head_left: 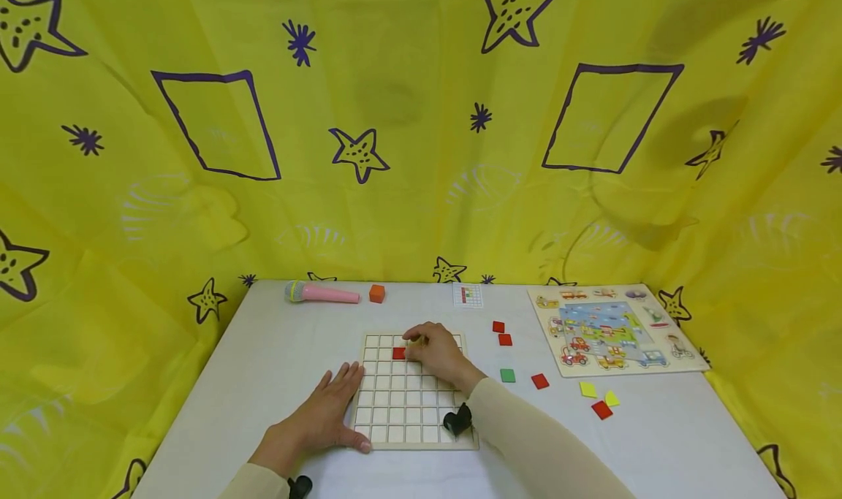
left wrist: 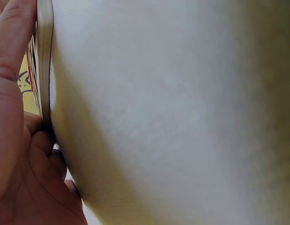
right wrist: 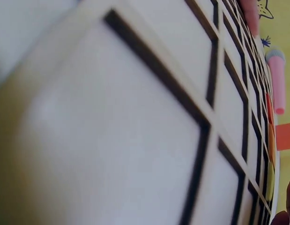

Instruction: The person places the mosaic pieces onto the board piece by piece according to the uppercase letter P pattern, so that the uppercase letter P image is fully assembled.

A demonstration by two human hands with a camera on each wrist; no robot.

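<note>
A pale grid board (head_left: pixel 379 397) lies flat in front of me. My left hand (head_left: pixel 322 404) rests against its left side, fingers fairly straight, with the thumb at the lower left corner. Over the upper part of the board, my right hand (head_left: pixel 439 349) has bent fingers beside a red tile (head_left: pixel 398 353). A bit of yellow shows between its thumb and index finger; whether they pinch it is unclear. The right wrist view has a yellow tile (right wrist: pixel 270 183) and red-orange pieces (right wrist: pixel 270 136) at the board's far side, near the fingertips (right wrist: pixel 280 218).
Loose red tiles (head_left: pixel 505 340), a green tile (head_left: pixel 507 375) and yellow tiles (head_left: pixel 588 389) lie to the right. A picture puzzle board (head_left: pixel 552 367) is beyond them. At the back sit a pink toy microphone (head_left: pixel 329 294), an orange cube (head_left: pixel 377 293) and a small patterned card (head_left: pixel 468 296).
</note>
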